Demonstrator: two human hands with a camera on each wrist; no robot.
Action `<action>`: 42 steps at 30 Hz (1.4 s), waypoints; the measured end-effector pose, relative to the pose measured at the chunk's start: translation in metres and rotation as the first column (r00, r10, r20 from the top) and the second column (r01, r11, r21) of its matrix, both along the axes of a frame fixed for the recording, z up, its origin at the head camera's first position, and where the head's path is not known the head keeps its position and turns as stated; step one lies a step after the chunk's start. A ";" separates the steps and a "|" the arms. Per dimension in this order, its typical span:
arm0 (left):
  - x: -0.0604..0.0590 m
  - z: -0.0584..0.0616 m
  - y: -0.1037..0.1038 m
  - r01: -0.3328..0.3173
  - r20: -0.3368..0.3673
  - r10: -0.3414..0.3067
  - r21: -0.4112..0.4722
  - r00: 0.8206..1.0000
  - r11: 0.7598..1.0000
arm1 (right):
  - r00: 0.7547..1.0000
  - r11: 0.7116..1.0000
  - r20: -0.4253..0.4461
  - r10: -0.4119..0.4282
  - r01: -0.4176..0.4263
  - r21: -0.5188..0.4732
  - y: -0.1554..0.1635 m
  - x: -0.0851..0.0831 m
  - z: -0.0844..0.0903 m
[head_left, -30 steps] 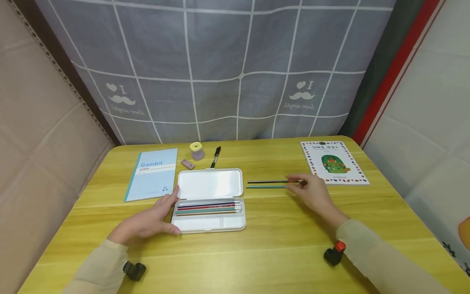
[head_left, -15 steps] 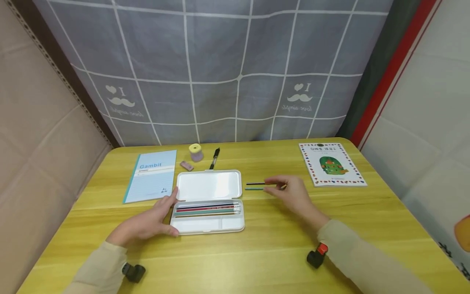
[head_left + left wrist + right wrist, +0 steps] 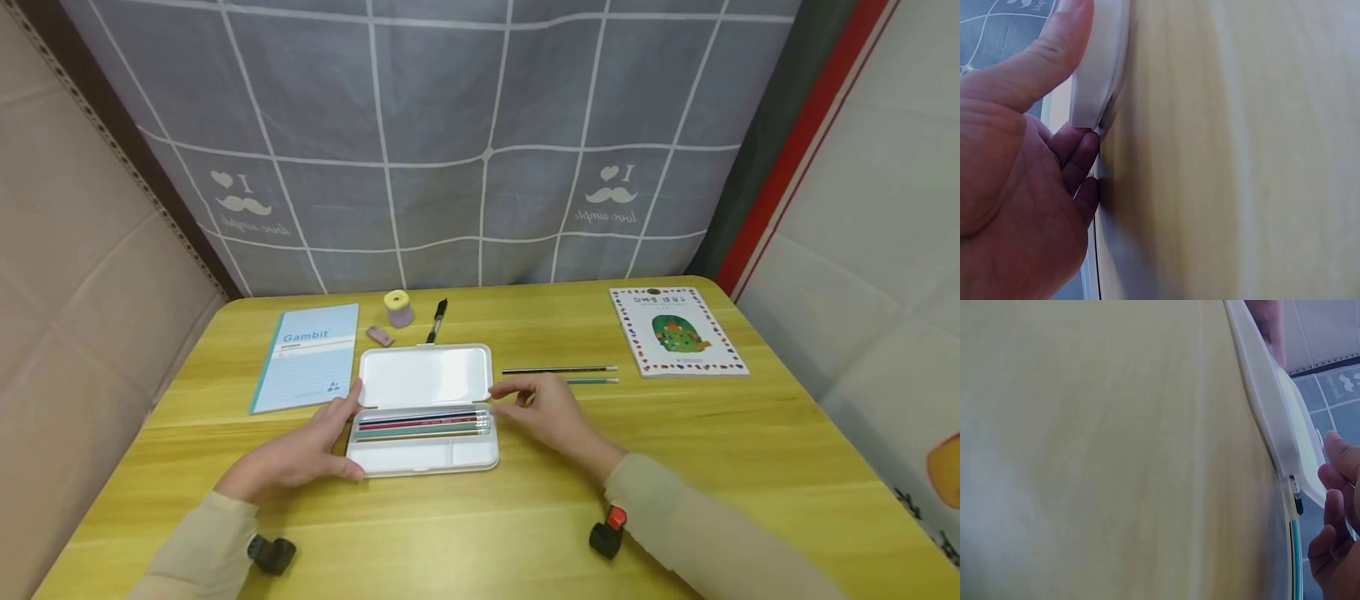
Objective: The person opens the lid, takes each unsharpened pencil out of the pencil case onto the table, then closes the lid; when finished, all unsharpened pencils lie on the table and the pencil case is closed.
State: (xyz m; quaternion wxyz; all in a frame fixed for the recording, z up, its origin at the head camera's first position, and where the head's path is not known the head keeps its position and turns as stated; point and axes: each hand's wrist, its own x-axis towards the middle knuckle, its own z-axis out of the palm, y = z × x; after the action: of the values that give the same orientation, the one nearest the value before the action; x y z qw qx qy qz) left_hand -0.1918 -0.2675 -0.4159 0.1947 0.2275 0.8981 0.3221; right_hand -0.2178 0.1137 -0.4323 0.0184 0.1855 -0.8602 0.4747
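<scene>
Head view shows the left hand point(image 3: 300, 454) bracing the open white pencil case point(image 3: 423, 408), thumb and fingers curled round its left end. Right hand point(image 3: 543, 412) hovers at the case's right edge, fingers loosely bent; whether they pinch anything, I cannot tell. Pencils fill the case's upper slot, so loading looks underway. Two loose pencils point(image 3: 558, 370) lie on the yellow table point(image 3: 525, 517) just beyond that hand; fetching one looks next. Notebook point(image 3: 307, 357), eraser point(image 3: 380, 336), pen point(image 3: 437, 320) and booklet point(image 3: 675, 331) sit clear; nothing blocks.
</scene>
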 end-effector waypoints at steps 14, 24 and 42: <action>-0.001 0.000 0.000 0.001 0.001 -0.001 -0.008 1.000 1.000 | 0.989 0.995 0.129 0.065 -0.074 0.067 -0.017 0.006 0.000; -0.001 0.001 -0.001 -0.016 0.017 0.016 -0.006 1.000 1.000 | 0.994 0.986 0.098 0.055 -0.070 0.153 -0.030 0.006 -0.004; -0.001 -0.002 -0.001 -0.012 0.008 0.012 -0.020 1.000 1.000 | 1.000 0.991 0.024 0.020 -0.023 0.130 -0.037 0.010 -0.009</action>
State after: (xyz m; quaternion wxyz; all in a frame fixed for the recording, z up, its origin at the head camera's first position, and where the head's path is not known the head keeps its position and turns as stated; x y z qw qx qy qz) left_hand -0.1923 -0.2689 -0.4175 0.1988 0.2190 0.9018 0.3151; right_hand -0.2083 0.0763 -0.4410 -0.0086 0.1904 -0.8875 0.4196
